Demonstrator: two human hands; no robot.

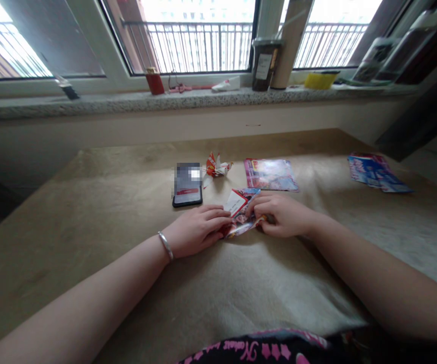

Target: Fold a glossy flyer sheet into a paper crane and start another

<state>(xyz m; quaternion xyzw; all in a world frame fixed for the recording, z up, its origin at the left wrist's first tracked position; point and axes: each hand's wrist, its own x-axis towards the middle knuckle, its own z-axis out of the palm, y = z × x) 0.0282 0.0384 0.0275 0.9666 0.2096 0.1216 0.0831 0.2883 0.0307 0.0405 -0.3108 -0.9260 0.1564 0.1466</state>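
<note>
A folded piece of glossy printed paper [241, 218] lies on the table between my hands, with a white, red-edged flap showing on its upper left. My left hand [199, 228] rests with its fingers stretched out flat over the paper's left end. On the right side, my right hand [282, 215] has its fingers curled and closed on the paper's edge; the fingertips are partly hidden. Just beyond stands a folded paper crane [217, 167] in red and white. A phone [188, 184] with a lit, partly blurred screen lies beside the crane, past my left hand.
A glossy printed sheet [271, 174] lies beyond my right hand. More printed sheets [377, 173] overlap at the table's far right. Behind the table [70, 227], the granite windowsill [203, 99] holds a red container [154, 82], a dark lidded container [264, 65] and a yellow object [320, 80].
</note>
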